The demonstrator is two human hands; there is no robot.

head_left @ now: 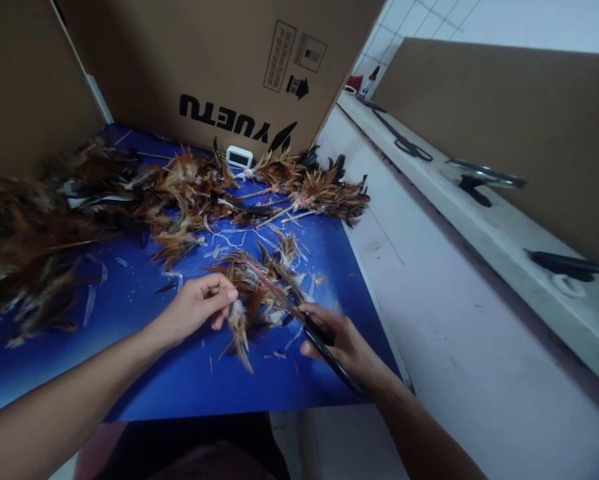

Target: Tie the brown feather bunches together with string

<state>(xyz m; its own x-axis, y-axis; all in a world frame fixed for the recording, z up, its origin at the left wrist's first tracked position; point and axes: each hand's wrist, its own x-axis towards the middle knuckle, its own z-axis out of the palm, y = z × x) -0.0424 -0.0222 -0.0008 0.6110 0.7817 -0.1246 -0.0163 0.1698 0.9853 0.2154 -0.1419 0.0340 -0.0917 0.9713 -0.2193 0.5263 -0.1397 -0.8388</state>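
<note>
My left hand (204,300) pinches the bound end of a small feather bundle (239,333), whose brown and pale feathers hang down toward the front. In my right hand (336,340) is a pair of black-handled scissors (324,347), its blades pointing up and to the left over a pile of loose brown feathers (259,287). A thin red strand runs near the blades. Whether the blades are parted is hard to tell. Both hands are above the blue table (189,380), close to its front right part.
Large brown feather heaps (34,233) cover the left and back of the table. Tied feather bundles (324,190) and a small white digital device (239,157) stand before a cardboard box (179,60). Scissors (412,148) and other tools lie on the right ledge (509,233).
</note>
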